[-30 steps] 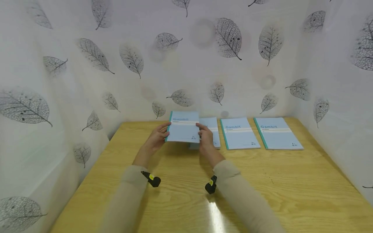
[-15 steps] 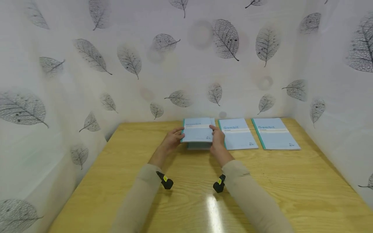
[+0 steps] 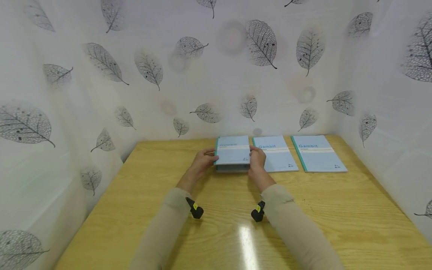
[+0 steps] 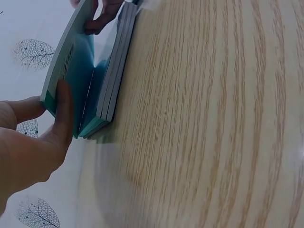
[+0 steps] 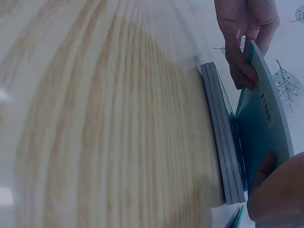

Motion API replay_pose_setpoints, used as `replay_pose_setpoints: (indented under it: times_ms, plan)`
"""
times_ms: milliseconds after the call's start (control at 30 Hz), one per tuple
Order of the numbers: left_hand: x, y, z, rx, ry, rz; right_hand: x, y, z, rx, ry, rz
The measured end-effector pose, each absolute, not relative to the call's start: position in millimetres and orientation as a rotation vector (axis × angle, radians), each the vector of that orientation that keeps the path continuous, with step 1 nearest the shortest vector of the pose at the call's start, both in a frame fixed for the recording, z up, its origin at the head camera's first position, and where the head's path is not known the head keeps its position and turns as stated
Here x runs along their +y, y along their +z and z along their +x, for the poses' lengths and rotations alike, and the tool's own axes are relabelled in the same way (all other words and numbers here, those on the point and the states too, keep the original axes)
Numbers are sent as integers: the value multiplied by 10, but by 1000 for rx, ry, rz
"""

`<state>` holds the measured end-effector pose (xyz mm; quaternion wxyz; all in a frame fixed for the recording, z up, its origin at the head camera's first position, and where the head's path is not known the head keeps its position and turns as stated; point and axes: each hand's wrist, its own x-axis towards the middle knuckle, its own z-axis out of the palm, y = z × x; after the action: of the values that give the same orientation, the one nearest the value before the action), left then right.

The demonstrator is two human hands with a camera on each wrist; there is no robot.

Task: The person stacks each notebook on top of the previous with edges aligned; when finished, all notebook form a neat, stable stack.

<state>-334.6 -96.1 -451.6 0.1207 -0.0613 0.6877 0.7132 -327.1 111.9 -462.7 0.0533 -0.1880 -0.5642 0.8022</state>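
Both hands hold a light-blue Gambit notebook [image 3: 233, 152] with a green spine, tilted with its near edge raised over a small stack of notebooks [image 3: 233, 168]. My left hand [image 3: 202, 161] pinches its spine side, thumb on one face. My right hand [image 3: 258, 159] grips the opposite side. In the left wrist view, a wedge-shaped gap separates the held notebook [image 4: 78, 71] from the stack's page edges [image 4: 113, 80]. The right wrist view shows a barcode on the underside of the held notebook [image 5: 261, 128], above the stack [image 5: 221, 137].
Two matching Gambit notebooks, one just right of the stack [image 3: 278, 159] and one farther right [image 3: 318, 153], lie flat along the back of the wooden table [image 3: 216, 232]. A leaf-patterned curtain [image 3: 216, 75] stands behind them.
Both hands have carried the notebook rightward and lowered it over the stack, which it now largely covers in the head view. The two notebooks at the right stay put.
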Motion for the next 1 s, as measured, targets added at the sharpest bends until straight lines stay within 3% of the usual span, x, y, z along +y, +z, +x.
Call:
replay_pose_setpoints:
  times_ms: [1000]
  plan:
    - [-788,-4438,-3308,2268,1814,-143,1094,-4663,-3197,-2016,2130,-533]
